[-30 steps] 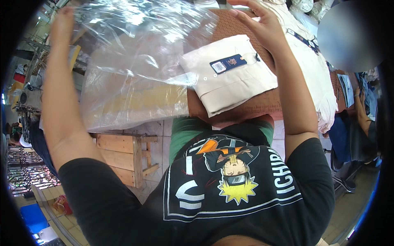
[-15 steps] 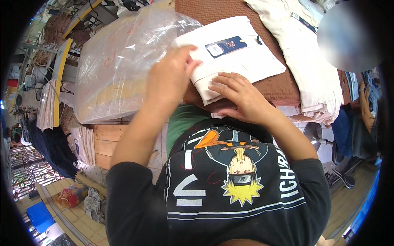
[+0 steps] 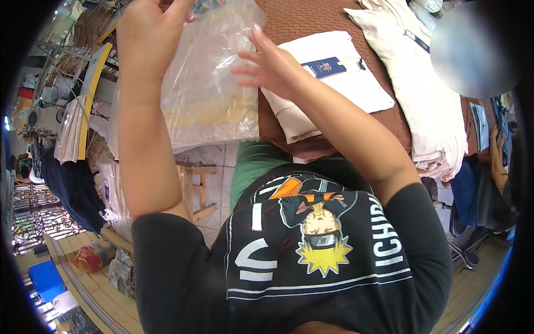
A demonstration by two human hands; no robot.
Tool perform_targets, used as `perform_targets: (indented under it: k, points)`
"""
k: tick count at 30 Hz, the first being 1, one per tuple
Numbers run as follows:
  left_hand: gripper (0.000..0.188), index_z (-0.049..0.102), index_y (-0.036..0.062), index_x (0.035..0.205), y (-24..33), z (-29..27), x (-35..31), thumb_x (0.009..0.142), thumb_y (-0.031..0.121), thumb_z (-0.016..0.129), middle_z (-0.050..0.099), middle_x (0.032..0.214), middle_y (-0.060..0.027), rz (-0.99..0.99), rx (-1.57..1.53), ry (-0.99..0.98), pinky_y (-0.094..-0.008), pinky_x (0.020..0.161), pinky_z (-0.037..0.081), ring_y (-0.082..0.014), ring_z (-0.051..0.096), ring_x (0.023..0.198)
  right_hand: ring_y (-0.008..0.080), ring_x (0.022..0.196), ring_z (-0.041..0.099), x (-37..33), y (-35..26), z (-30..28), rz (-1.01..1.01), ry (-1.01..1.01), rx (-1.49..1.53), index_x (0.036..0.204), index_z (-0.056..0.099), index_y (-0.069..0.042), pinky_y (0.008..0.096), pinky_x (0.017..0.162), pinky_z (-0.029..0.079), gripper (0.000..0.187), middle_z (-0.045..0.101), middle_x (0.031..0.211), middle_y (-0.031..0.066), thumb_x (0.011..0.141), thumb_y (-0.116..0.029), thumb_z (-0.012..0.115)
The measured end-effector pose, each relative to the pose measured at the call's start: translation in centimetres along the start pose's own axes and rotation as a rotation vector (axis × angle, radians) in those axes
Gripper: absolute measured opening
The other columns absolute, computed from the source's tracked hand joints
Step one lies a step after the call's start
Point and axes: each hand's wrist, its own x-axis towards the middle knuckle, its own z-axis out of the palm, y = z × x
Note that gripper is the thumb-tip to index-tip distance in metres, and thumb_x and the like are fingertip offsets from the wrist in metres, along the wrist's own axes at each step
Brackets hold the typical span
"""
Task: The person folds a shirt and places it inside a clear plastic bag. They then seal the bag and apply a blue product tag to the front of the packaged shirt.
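Brown work surface (image 3: pixel 311 16): I read a raised, woven-looking relief running across its top. On its left I see a broad spread of clear plastic (image 3: pixel 211 89), glossy and creased, catching light in thin streaks, with a yellowish band showing through near the front. To the right lies a long pile of cream garments (image 3: pixel 425 106), soft and rumpled, its layered edges bunched at the near end. Between the two, on the brown surface, sits the folded garment (image 3: pixel 350 83), off-white, matte, a flat, roughly four-sided packet; the right forearm crosses over its near left part.

Left hand (image 3: pixel 146 33): over the plastic, fingers bent and cut by the top edge; I cannot tell whether it grips anything. Right hand (image 3: pixel 272 64): fingers wide apart above the plastic's right side, contact unclear to me. Smallest: a stiff, dark blue oblong tag (image 3: pixel 328 67) on the folded garment
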Motion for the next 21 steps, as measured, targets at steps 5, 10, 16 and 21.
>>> perform_targets:
  k: [5,10,16,21]
  points:
    - [0.010,0.066,0.0023,0.089,5.6,-0.1,-1.9,0.085,0.011,0.064,0.067,0.079,-0.0067,0.384,0.081,-0.030,-0.0258,0.058,0.049,-0.0180,0.062,0.065,0.0354,0.125,0.044,5.7,-2.6,5.8,-0.149,0.031,0.518,0.144,0.018,-0.001,0.0402,0.100,0.041,0.061,0.031,0.143,0.0261,0.099,-0.037,0.037]
    - [0.014,0.068,0.0060,0.093,-1.4,2.8,-3.8,0.084,0.017,0.067,0.066,0.081,-0.0063,0.310,0.212,-0.036,-0.0264,0.062,0.048,-0.0148,0.062,0.068,0.0331,0.124,0.045,9.5,-0.7,3.9,0.104,0.044,0.402,0.139,0.029,0.002,0.0405,0.101,0.040,0.051,0.040,0.137,0.0251,0.098,-0.028,0.039]
    - [0.014,0.067,0.0054,0.091,-13.2,8.1,-7.9,0.085,0.018,0.066,0.067,0.082,-0.0093,-0.053,0.099,-0.112,-0.0303,0.066,0.049,-0.0188,0.064,0.071,0.0261,0.118,0.051,0.6,-2.3,-6.2,-0.059,0.096,-0.082,0.131,0.044,0.003,0.0393,0.099,0.041,0.048,0.051,0.128,0.0178,0.094,-0.026,0.052]
    - [0.022,0.067,0.0068,0.097,-17.1,11.1,-10.3,0.085,0.025,0.064,0.067,0.092,-0.0123,-0.222,0.125,-0.315,-0.0369,0.072,0.049,-0.0294,0.064,0.081,0.0167,0.110,0.056,-7.0,-5.2,-9.7,-0.164,0.251,-0.620,0.118,0.061,-0.006,0.0313,0.097,0.039,0.038,0.063,0.114,0.0090,0.091,-0.032,0.058]
